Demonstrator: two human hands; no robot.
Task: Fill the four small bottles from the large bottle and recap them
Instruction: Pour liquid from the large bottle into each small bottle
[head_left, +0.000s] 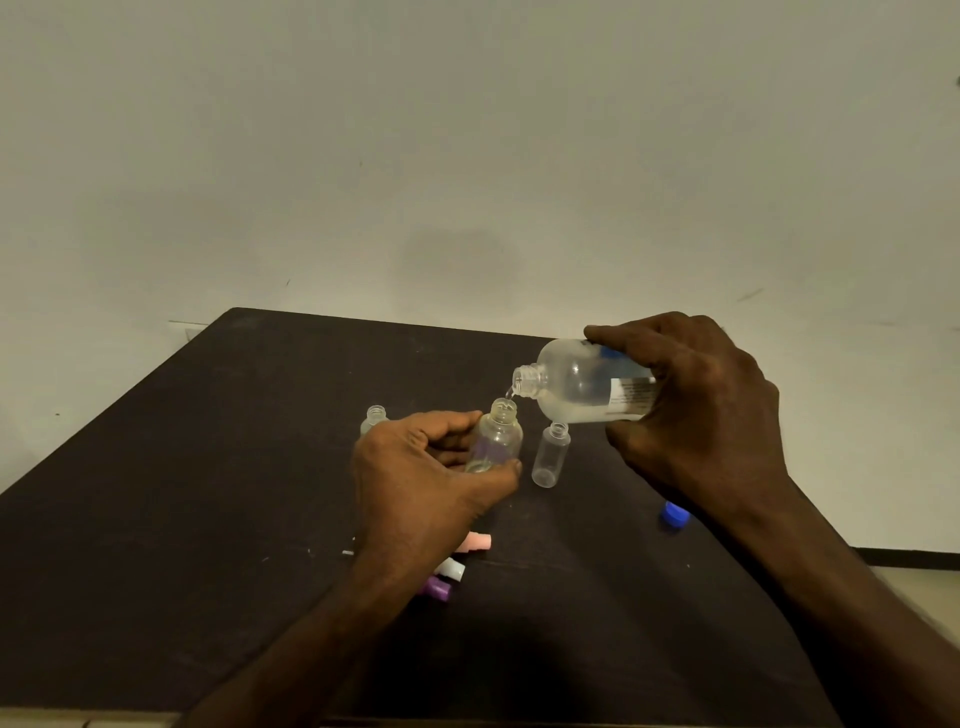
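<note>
My right hand (696, 410) grips the large clear bottle (576, 382), tipped on its side with its open mouth pointing left. A thin stream runs from that mouth into a small clear bottle (497, 435), which my left hand (421, 478) holds slightly tilted above the table. A second small bottle (550, 454) stands uncapped just to the right. A third small bottle (375, 417) shows partly behind my left hand. Pink (479, 541), white (451, 569) and purple (436, 588) caps lie under my left wrist.
A blue cap (674, 514) lies on the dark table (208, 493) beside my right forearm. A pale wall rises behind the table's far edge. The table's right edge runs beneath my right arm.
</note>
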